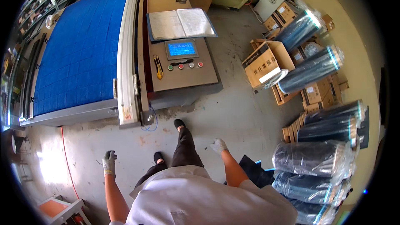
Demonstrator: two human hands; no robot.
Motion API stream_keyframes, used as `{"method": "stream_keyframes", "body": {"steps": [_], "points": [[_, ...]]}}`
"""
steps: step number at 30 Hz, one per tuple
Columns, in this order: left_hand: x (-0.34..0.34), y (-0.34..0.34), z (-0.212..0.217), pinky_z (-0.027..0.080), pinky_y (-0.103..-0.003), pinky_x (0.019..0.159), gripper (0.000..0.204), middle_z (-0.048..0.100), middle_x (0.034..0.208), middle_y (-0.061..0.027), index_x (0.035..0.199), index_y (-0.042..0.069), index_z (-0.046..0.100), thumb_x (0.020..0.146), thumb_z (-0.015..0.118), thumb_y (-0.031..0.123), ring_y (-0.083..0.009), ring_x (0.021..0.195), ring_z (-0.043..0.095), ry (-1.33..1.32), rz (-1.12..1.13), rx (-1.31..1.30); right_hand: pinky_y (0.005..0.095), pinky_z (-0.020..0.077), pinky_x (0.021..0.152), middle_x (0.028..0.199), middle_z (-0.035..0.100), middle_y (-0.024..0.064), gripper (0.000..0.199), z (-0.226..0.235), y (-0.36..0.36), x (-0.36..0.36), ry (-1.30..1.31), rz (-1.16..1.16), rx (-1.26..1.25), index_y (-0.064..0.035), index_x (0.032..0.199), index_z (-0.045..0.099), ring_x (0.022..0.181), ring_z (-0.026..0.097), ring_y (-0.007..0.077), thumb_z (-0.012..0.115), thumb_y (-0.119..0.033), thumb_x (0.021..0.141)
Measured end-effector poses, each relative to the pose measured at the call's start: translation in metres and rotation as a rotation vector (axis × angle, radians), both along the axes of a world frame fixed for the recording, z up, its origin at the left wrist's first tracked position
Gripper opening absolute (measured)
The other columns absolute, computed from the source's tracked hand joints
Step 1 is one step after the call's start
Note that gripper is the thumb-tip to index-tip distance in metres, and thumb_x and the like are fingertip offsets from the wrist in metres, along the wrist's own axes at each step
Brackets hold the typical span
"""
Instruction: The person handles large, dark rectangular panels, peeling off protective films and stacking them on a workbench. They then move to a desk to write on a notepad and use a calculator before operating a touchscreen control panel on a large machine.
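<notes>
The left hand [109,162], in a grey work glove, hangs out to the person's left above the concrete floor [233,116]; its fingers curl loosely inward and hold nothing. The right hand [219,145], in a pale glove, swings free on the other side, fingers loosely bent and likewise empty, touching nothing. Between the two hands the person's dark trousers and black shoes show in mid-stride, the leading shoe [179,123] set down just short of the machine ahead.

That machine is a grey control console [183,77] whose sloped worktop carries a small lit blue screen [181,49], a row of round buttons [185,65] below it, and a yellow utility knife [158,67] lying to the left of the buttons. An open ring binder [181,23] with printed pages rests above the screen. To the console's left a white rail [127,54] runs along a broad blue quilted bed [79,54].

To the right of the right hand, well apart from it, stand open cardboard boxes [266,63] on wooden pallets [291,131], and large rolls of dark film [310,71] wrapped in clear plastic lie stacked along the yellow wall. An orange cable [66,158] trails over the floor near the left hand, and a small orange-topped stand [56,208] sits at the lower left.
</notes>
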State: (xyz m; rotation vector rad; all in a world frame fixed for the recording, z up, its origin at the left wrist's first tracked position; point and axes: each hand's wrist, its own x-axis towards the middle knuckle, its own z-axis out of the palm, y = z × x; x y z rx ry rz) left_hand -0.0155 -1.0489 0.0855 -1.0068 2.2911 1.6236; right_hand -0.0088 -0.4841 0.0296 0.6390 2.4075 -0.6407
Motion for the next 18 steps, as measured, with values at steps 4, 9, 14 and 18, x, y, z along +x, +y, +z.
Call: {"method": "stream_keyframes", "body": {"steps": [4, 9, 14, 18], "points": [[0.044, 0.009, -0.059, 0.039, -0.027, 0.051, 0.023, 0.06, 0.063, -0.0038, 0.087, 0.004, 0.063, 0.091, 0.057, 0.026, -0.0108, 0.055, 0.051, -0.177, 0.17, 0.002, 0.0488, 0.0512, 0.075, 0.091, 0.068, 0.018, 0.03, 0.006, 0.015, -0.142, 0.203, 0.224, 0.12, -0.0087, 0.094, 0.069, 0.087, 0.064, 0.0398, 0.064, -0.035, 0.08], [0.215, 0.07, -0.107, 0.04, -0.031, 0.041, 0.022, 0.059, 0.059, -0.0078, 0.082, 0.005, 0.06, 0.088, 0.056, 0.026, -0.0175, 0.048, 0.056, -0.347, -0.51, -0.38, 0.0481, 0.0507, 0.066, 0.078, 0.066, 0.0172, 0.039, 0.051, 0.03, -0.322, 0.418, 0.517, 0.226, -0.0083, 0.085, 0.06, 0.076, 0.064, 0.0374, 0.07, -0.045, 0.078], [0.206, 0.143, -0.066, 0.041, -0.032, 0.04, 0.023, 0.062, 0.062, -0.0097, 0.088, 0.004, 0.062, 0.087, 0.056, 0.026, -0.0186, 0.049, 0.059, -0.711, 0.136, -0.008, 0.0429, 0.0476, 0.082, 0.103, 0.066, 0.0115, 0.055, 0.066, 0.06, -0.386, 0.173, 0.9, 0.381, -0.0088, 0.101, 0.064, 0.103, 0.061, 0.0274, 0.08, -0.048, 0.066], [0.16, 0.18, -0.042, 0.041, -0.032, 0.04, 0.024, 0.064, 0.064, -0.0099, 0.091, 0.004, 0.063, 0.087, 0.057, 0.027, -0.0185, 0.05, 0.06, -0.707, 0.5, 0.186, 0.0427, 0.0476, 0.083, 0.103, 0.066, 0.0116, 0.06, 0.065, 0.057, -0.406, 0.065, 0.974, 0.326, -0.0088, 0.105, 0.064, 0.103, 0.061, 0.027, 0.081, -0.049, 0.063]]}}
